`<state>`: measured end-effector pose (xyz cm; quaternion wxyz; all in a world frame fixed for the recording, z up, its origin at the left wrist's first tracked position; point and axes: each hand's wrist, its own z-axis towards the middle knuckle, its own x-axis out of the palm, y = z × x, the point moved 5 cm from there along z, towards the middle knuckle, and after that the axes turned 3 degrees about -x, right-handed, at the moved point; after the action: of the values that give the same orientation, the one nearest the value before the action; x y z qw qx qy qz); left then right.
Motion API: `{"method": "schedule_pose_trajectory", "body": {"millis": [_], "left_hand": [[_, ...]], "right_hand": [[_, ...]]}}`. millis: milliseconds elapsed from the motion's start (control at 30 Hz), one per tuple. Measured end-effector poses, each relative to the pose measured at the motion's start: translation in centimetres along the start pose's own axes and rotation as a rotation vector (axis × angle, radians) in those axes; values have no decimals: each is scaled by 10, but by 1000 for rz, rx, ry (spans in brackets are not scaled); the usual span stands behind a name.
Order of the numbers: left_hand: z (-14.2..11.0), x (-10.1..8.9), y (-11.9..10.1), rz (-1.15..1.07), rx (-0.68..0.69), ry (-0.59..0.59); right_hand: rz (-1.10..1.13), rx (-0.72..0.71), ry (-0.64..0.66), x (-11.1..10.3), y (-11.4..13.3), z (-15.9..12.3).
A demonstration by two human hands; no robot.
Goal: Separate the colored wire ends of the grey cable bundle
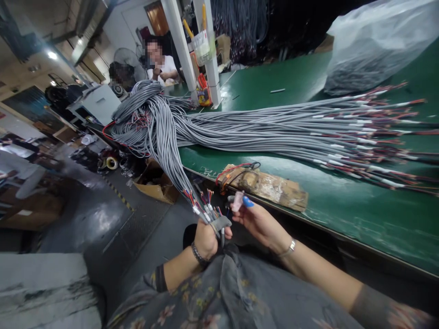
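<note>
My left hand (207,237) is closed round the ends of a bundle of grey cables (171,157) that hangs over the table edge. A grey wrap covers its thumb. Thin coloured wires (207,198) fan out of the cable ends just above that hand. Just right of these wires, my right hand (255,221) has its thumb and fingers drawn together. It has a blue wrap (247,201) on one digit and a pale pink wrap (237,201) at another fingertip. Whatever lies between those fingertips is too small to make out.
Long grey cables (260,130) with stripped ends lie across the green table (343,228). A worn wooden block (274,187) with wires sits at the near edge. Behind are a clear plastic bag (380,45), a white post (180,41) and a seated person (168,66). A cardboard box (157,183) stands below.
</note>
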<state>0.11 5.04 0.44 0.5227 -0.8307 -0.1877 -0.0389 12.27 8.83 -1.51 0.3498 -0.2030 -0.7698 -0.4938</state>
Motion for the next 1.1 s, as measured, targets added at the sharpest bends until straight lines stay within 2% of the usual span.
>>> {"method": "schedule_pose_trajectory", "body": {"millis": [300, 500, 767, 933, 1100], "left_hand": [[4, 12, -4, 22, 2, 33], [4, 12, -2, 32, -26, 24], [6, 13, 4, 54, -22, 28], [3, 6, 2, 41, -5, 51], [2, -9, 6, 8, -6, 97]], "right_hand": [[-137, -113, -21, 1, 8, -1], [-36, -18, 16, -2, -1, 9], [7, -19, -28, -1, -3, 11], [40, 22, 11, -1, -7, 6], [7, 57, 52, -13, -11, 0]]}}
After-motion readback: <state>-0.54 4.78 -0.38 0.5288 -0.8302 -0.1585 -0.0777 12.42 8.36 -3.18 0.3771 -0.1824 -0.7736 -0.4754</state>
